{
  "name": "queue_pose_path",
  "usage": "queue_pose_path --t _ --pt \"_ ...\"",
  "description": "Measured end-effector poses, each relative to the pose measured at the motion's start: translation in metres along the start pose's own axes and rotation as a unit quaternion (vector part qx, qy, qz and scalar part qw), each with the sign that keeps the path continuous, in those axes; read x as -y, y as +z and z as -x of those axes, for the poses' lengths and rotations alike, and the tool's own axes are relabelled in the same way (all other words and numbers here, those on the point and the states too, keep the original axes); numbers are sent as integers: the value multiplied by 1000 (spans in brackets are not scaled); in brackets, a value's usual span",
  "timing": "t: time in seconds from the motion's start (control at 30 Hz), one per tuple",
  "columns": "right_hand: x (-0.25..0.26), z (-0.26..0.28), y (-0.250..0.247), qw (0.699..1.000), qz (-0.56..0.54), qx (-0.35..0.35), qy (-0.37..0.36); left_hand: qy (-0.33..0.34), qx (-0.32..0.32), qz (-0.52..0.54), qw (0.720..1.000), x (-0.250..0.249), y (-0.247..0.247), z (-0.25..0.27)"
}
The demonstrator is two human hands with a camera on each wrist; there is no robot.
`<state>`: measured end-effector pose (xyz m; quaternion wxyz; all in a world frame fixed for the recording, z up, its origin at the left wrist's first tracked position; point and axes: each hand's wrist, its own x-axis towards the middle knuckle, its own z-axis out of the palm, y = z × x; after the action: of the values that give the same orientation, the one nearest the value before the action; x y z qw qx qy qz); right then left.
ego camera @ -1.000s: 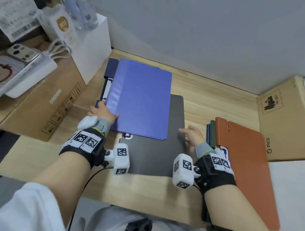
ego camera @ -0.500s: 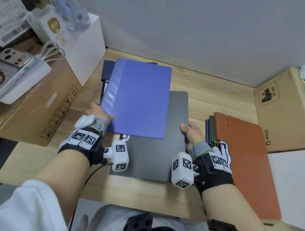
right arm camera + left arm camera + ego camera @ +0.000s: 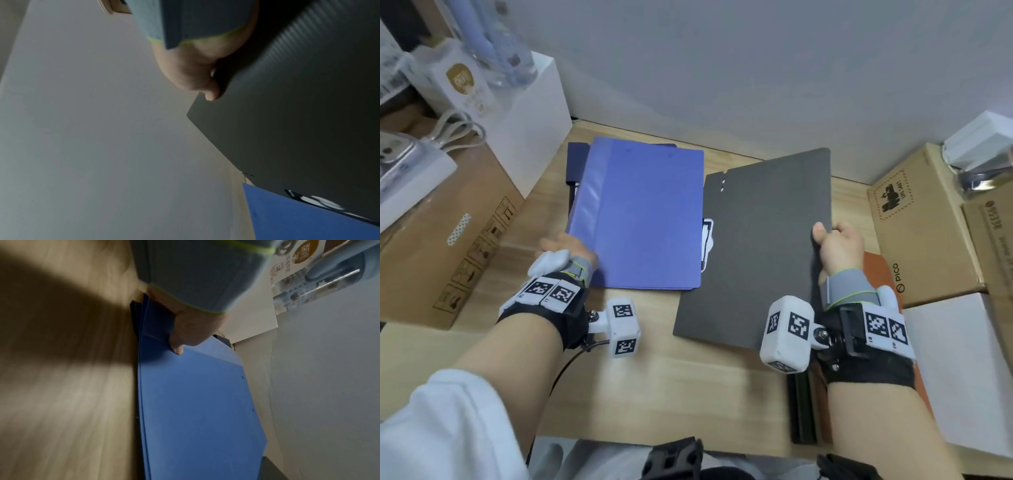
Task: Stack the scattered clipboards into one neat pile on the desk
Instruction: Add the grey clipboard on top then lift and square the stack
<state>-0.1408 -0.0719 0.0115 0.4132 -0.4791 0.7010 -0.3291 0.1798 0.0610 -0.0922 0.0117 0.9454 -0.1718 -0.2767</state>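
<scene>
Grey clipboard (image 3: 763, 246) now out from under blue clipboard (image 3: 640, 219), lifted & tilted off desk (image 3: 654, 383); half a sec ago lay flat beneath it. R hand (image 3: 839, 250) clamped on its right edge, thumb on top, fingers underneath. L hand (image 3: 565, 250) pinching near-left corner of blue board, edge raised slightly, atop a navy clipboard (image 3: 577, 161) at far left of desk. Orange clipboard (image 3: 876, 270) w/ dark green ones beneath R wrist, mostly hidden. Judged: grey board freed, so prob. next onto a pile; piles not merged yet. Risk: clip (image 3: 708, 240) snagging blue edge.
</scene>
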Motion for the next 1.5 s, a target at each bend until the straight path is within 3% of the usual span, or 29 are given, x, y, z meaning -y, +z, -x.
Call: queue_pose_path --t 0.17,0.3,0.4,0.47,0.57,0.67,0.8,1.0,1.13,1.33,1.5 --pt "30 0 -17 997 -32 -40 -60 -2 4 -19 1000 -5 -8 9" --pt "58 2 -9 992 -96 -6 -86 4 26 -25 999 -7 -20 8" --pt "64 0 21 987 -129 72 -61 5 74 50 996 -7 -32 9" --pt "62 -2 51 983 -147 109 -32 -12 115 161 980 -3 -35 -3" --pt "50 -5 100 975 -149 163 31 -23 108 287 951 4 -39 -16" --pt "37 -4 138 969 -109 210 69 -30 129 355 926 1 -43 -21" --pt "22 -2 173 958 -58 257 113 -28 122 375 919 -6 -43 -22" --pt "-40 -50 207 957 3 257 137 -19 130 382 915 -9 -42 -24" --pt "-8 -18 194 961 -11 242 135 -30 167 429 887 -10 -36 -19" --pt "-16 -15 186 968 -2 210 137 -27 242 479 844 -1 -34 -4" --pt "-24 -6 170 965 -17 216 147 47 210 535 817 -1 -25 23"
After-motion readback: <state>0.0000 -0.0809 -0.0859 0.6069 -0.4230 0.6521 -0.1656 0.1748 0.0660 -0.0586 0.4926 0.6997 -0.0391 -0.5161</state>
